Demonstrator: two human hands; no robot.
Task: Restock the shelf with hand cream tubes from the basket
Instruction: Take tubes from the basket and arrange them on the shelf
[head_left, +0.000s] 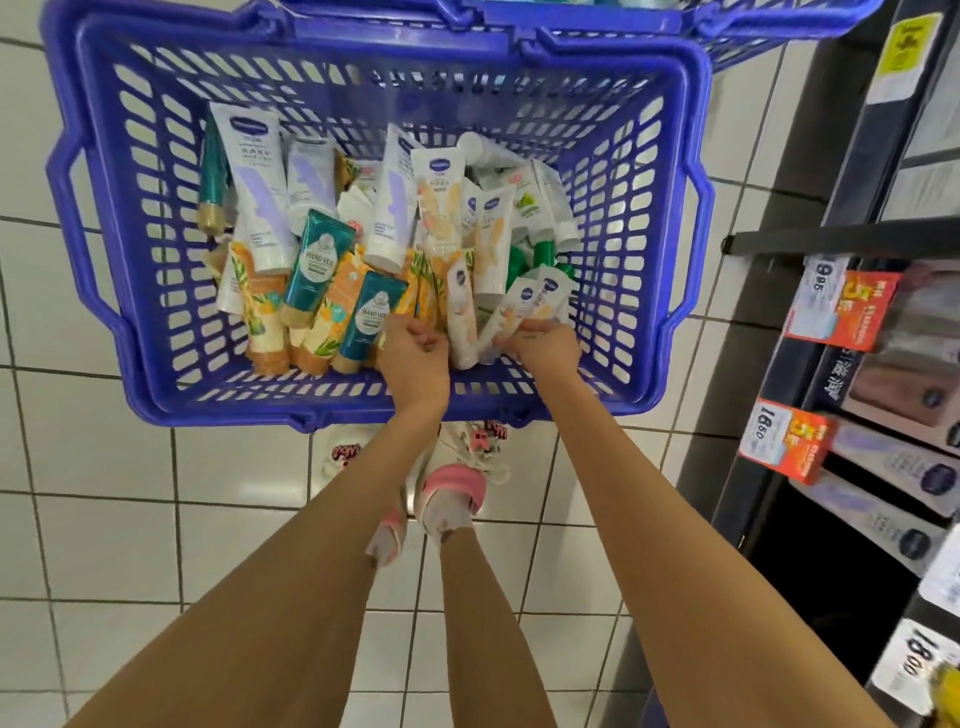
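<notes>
A: From the head view, where do the hands stand?

B: Both are down in the blue basket (93, 171), near its front wall. The right hand (543, 345) has its grip pinched on a small bunch of white tubes (535, 299) at the front right corner. The left hand (415, 345) is curled beside a teal tube (371, 319); whether its grip pinches anything cannot be told.

A: How should the pick be done well?

B: Judging by the jumble, the person does best to gather tubes of one kind, caps aligned, and lift straight up so that neighbours are not dragged out.

A: And the surroundings?

B: The basket sits on a white tiled floor (93, 519). The shelf (883, 467), with orange price tags (787, 441) on its edges, runs along the right, close by. A second blue basket (753, 21) lies beyond the far rim.
</notes>
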